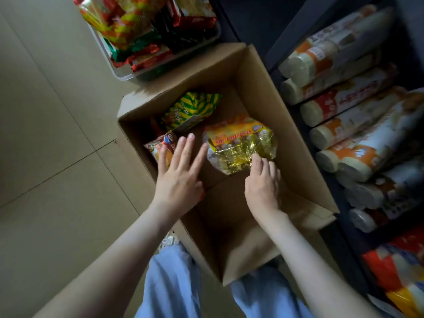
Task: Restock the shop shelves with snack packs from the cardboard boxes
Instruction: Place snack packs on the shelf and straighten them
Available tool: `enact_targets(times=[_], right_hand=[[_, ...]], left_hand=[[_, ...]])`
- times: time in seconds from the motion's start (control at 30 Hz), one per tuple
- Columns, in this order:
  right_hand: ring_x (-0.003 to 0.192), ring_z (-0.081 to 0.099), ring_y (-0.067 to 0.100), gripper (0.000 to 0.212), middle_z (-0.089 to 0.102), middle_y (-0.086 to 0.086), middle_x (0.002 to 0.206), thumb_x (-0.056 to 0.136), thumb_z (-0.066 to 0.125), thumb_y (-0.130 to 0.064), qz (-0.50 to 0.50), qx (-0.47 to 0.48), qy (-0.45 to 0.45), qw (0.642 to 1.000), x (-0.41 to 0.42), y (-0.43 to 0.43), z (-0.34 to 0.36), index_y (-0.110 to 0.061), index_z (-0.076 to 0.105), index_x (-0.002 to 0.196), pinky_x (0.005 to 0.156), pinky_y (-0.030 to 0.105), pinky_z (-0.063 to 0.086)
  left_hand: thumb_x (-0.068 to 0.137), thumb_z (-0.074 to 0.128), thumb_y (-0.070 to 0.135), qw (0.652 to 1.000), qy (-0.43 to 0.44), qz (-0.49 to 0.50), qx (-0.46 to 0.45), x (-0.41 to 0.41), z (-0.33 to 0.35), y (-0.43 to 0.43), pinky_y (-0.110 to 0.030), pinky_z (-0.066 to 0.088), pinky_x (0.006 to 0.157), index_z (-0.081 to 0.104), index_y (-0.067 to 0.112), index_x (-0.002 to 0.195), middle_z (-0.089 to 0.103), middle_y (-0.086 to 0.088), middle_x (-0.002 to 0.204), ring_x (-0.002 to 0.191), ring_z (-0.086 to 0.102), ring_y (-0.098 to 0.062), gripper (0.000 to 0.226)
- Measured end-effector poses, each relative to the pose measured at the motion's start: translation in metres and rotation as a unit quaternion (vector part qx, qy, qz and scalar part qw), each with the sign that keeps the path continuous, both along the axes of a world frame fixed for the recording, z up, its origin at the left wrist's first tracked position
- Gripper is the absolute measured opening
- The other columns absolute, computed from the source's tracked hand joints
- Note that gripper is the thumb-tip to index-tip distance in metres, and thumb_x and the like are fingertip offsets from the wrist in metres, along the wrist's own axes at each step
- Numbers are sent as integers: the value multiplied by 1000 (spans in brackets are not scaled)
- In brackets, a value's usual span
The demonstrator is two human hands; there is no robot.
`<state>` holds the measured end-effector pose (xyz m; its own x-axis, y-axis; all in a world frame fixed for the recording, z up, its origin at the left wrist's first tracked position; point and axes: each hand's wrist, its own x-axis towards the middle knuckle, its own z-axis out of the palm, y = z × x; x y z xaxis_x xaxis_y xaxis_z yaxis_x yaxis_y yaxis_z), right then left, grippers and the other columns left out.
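Tiled floor (46, 138) carries an open cardboard box (270, 106) and, just beyond it, a clear plastic tub (125, 75) heaped with snack packs. To the right, dark shelves (275, 58) hold rows of long wrapped packs (351, 125) lying on their sides.

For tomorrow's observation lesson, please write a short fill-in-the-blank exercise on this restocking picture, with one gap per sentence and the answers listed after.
1. The right hand pinches the crinkled end of the ____ snack pack.
2. The left hand hovers with its fingers ____.
3. The green and yellow striped pack lies inside the ____ box.
4. The clear tub of packets stands on the ____ beyond the box.

Missing words: yellow; straight; cardboard; floor
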<state>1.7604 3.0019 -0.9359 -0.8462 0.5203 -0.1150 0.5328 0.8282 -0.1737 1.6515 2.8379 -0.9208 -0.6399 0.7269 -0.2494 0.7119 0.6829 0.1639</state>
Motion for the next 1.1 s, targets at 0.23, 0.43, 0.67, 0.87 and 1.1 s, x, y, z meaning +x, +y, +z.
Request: enact_targets(times=[0.23,0.43,0.67,0.87,1.1], right_hand=[[91,59,33,41,64,16,99,74,36,-5,69,-102,49,991,7,17,200,-7,47,114,88,41,44],[73,43,6,32,48,-7,84,74,45,-4,-81,-250,128,956,-2,19,409,-6,54,104,64,12,27],[76,51,-4,28,52,-14,89,79,47,-9,-13,-356,257,898,-53,-2,618,-32,46,96,66,9,36],[113,54,1,40,54,-26,119,84,63,-40,61,-441,346,826,-64,0,758,-42,50,121,94,20,41],[143,19,6,98,10,-20,156,74,65,-67,156,-237,371,884,-53,25,837,-64,-8,139,113,38,29]], left_hand=[[68,73,56,990,-133,-53,19,27,159,41,-51,9,116,10,25,155,15,-15,160,147,17,-31,112],[70,49,65,964,-224,11,143,47,315,37,-46,26,115,19,5,151,38,-13,151,137,38,-28,106],[62,80,40,870,-128,212,427,5,490,41,-50,42,102,30,15,132,52,-16,128,120,52,-31,89],[60,71,47,812,-93,192,544,-41,652,35,-9,42,81,37,59,112,58,19,104,94,58,1,64],[62,73,46,742,-175,178,622,-50,772,43,-31,54,72,52,31,107,67,18,90,83,64,-2,51]])
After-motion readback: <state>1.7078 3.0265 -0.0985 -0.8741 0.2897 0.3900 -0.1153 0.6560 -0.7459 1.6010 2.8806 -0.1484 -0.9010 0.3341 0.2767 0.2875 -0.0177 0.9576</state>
